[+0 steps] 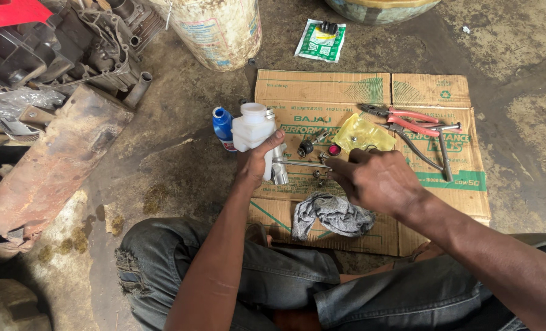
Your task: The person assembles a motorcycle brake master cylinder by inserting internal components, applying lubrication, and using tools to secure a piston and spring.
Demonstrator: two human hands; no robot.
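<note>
Pliers [407, 122] and rag [333, 214] on cardboard [322, 89]

left hand [256, 164]: grips white reservoir [252, 125] | right hand [374, 181]: holds thin rod [300, 163]

A roadside-style repair workshop, worked at floor level.

Oil-stained concrete floor [181, 104] with a flattened cardboard sheet [432, 92] as the bench; red-handled pliers [407, 121] lie near its right edge, a grey rag [334, 214] at its near edge. Greasy engine parts [95, 43] pile up at the far left beside a rusty metal panel [52, 165] and a grimy bucket [214, 30].
</note>
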